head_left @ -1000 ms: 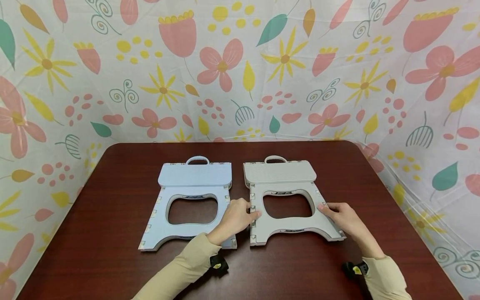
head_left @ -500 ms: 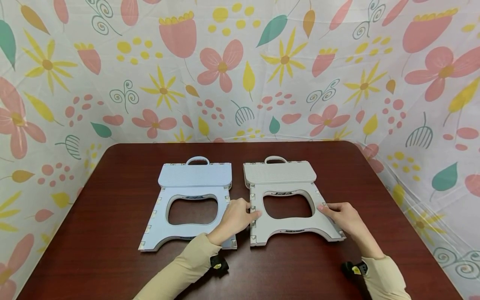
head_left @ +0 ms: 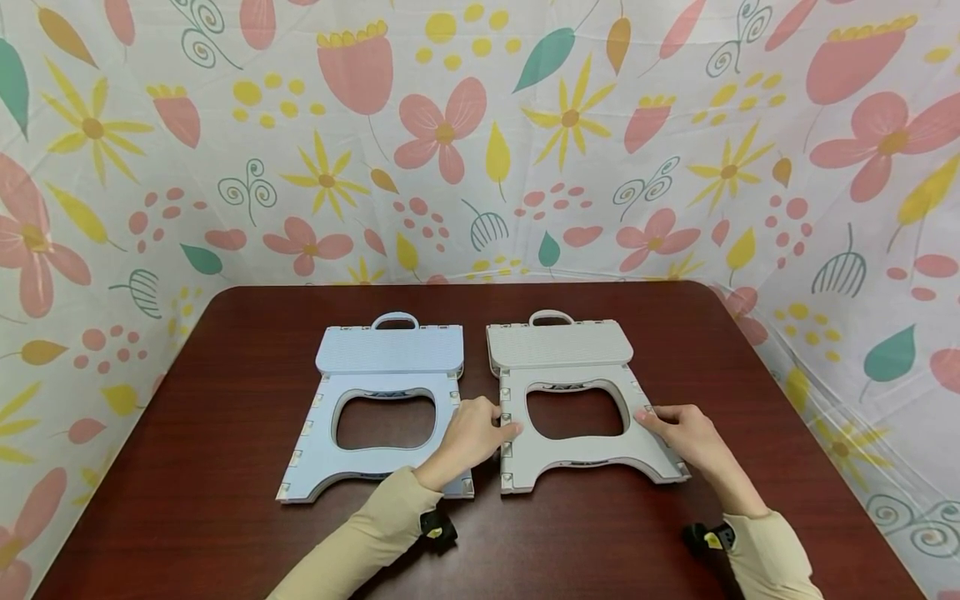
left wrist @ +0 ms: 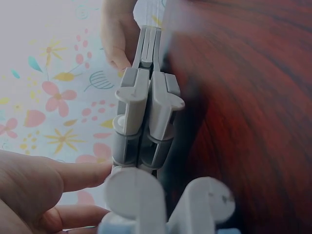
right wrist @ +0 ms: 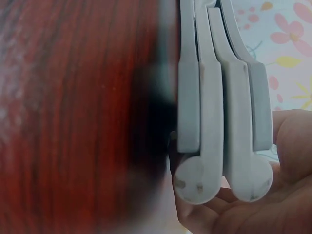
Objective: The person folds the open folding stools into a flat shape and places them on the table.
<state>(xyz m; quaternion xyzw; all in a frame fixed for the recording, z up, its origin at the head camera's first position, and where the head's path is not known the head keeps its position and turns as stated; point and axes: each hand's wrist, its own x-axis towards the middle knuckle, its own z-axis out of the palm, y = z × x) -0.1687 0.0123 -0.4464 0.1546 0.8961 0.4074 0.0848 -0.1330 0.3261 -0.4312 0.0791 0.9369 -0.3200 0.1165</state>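
Observation:
A grey folding step stool (head_left: 558, 346), folded flat, lies at the right of the table, its carry loop toward the back. My left hand (head_left: 478, 429) holds its left edge, thumb on the top face. The right hand (head_left: 686, 435) grips the opposite edge, thumb on top. In the right wrist view the stool's folded layers (right wrist: 212, 112) show side-on, with fingers behind the rounded foot ends. The left wrist view shows my left thumb and fingers (left wrist: 80, 175) at the hinged edge. Beside my left forearm lies a matching pale blue folding stool (head_left: 390, 350), also folded.
Both stools are on a dark reddish-brown table (head_left: 225, 400) with rounded far corners. A flower-printed curtain (head_left: 450, 167) hangs behind it and along both sides. Dark straps (head_left: 438, 529) with small devices sit at the wrists. The left forearm crosses the blue stool's near right corner.

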